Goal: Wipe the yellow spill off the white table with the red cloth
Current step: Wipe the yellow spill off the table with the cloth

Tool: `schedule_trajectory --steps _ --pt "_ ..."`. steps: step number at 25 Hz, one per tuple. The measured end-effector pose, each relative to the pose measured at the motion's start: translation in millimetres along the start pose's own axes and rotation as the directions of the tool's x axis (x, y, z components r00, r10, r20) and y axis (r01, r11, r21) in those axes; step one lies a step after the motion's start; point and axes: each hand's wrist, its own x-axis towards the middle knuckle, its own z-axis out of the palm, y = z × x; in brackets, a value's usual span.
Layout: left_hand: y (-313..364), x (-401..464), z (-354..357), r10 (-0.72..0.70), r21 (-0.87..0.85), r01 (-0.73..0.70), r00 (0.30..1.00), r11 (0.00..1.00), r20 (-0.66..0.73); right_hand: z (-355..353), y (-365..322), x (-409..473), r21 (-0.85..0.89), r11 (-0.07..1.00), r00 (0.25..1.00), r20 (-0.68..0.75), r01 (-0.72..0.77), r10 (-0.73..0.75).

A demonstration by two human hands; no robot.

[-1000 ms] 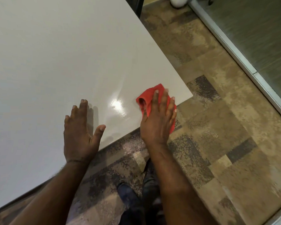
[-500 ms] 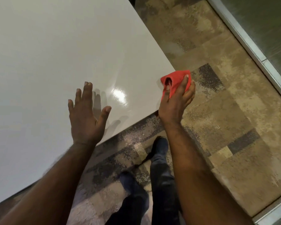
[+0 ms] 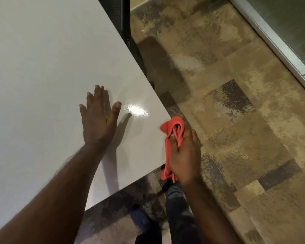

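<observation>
I'm gripping the bunched red cloth (image 3: 173,131) in my right hand (image 3: 185,157), hanging just off the desk (image 3: 42,67) corner. My left hand (image 3: 97,120) is lying open and flat, holding nothing. No yellow spill showing anywhere; the shiny patch is sitting between my hands.

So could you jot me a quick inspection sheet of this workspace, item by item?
Surface: white table glossy, with one bright light reflection; no yellow spill visible in view.
Job's things: red cloth bunched up, at the table's near corner, partly hanging past the edge.
Clutter: nothing seen on the table.
Hands: left hand open and flat over the table; right hand closed around the red cloth.
Cables: nothing seen.
Surroundings: patterned brown carpet floor; a dark chair beyond the table's far edge; a pale metal floor rail at right; the person's legs below.
</observation>
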Motion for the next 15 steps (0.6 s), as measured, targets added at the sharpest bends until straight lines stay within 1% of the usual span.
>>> schedule_trajectory --steps 2,4,7,10,12,15 --pt "9.7 12.1 6.8 -0.002 0.002 0.002 1.000 1.000 0.011 -8.5 -2.3 17.3 -0.071 0.996 0.993 0.107 0.050 -0.042" --pt "12.4 14.2 10.5 -0.003 0.007 0.003 1.000 1.000 -0.001 -10.7 -7.7 35.3 -0.102 0.990 0.977 0.198 0.102 -0.080" --pt "9.1 12.1 10.9 0.000 -0.019 -0.001 1.000 1.000 -0.019 -2.9 -20.0 61.6 -0.044 0.988 0.946 0.299 0.148 -0.128" --pt "7.7 12.5 12.2 0.006 -0.029 -0.007 1.000 1.000 -0.026 5.3 -35.0 84.0 -0.003 0.984 0.932 0.320 0.181 -0.170" --pt "8.4 12.8 11.9 0.017 -0.020 -0.017 0.999 1.000 -0.036 10.3 -47.8 96.0 0.001 0.984 0.930 0.327 0.177 -0.167" --pt "8.4 12.1 10.9 0.033 -0.034 -0.034 0.998 0.999 -0.046 18.7 -63.5 107.1 -0.013 0.981 0.935 0.303 0.196 -0.183"
